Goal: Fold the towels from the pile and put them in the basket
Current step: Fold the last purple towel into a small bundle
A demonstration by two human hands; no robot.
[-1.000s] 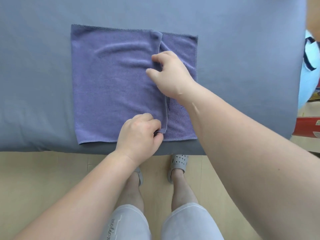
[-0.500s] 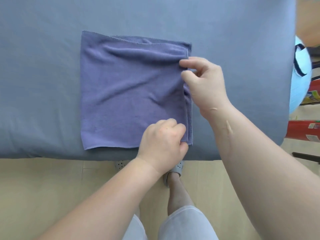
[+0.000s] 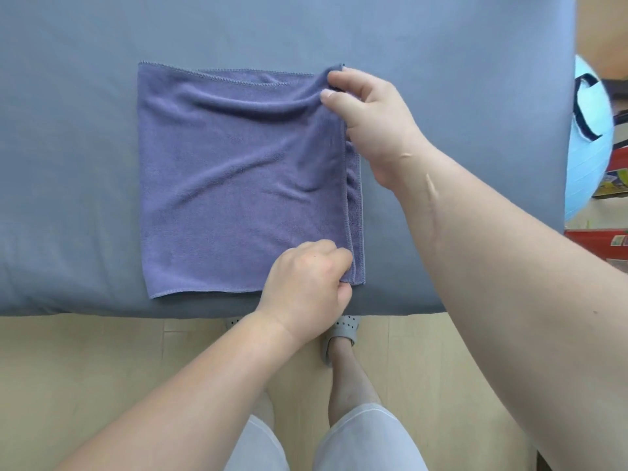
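Spread on a blue-grey sheet (image 3: 68, 164), close to its near edge and a little left of middle: one purple towel (image 3: 238, 181), folded into a rough square. Mostly flat, with soft creases fanning out from the far right corner. Two layers visible along the right side, upper hem just left of the lower, a narrow strip of lower layer bare between. Same along the far side, with a thin wedge of lower layer beyond a slightly slanted upper hem.

Right hand (image 3: 377, 124): at the towel's far right corner, thumb and forefinger closed in a pinch on the cloth, holding that corner slightly off the sheet. Remaining fingers curled behind, mostly hidden. Heel of the hand just beside the right edge; forearm running back to the near right.

Left hand (image 3: 306, 287): at the near right corner, fingers curled into a fist-like grip on the near hem, thumb tucked against the cloth. Knuckles over the towel, wrist out past the sheet's near edge.

Nearer than the sheet: pale wooden floor (image 3: 85, 368), two bare legs below light grey shorts (image 3: 367, 440), and a grey slipper (image 3: 343, 329) half tucked under the sheet's edge. Off to the right, past the sheet: a light blue ball (image 3: 591, 158) with dark markings, and, nearer, a red box (image 3: 598, 239).
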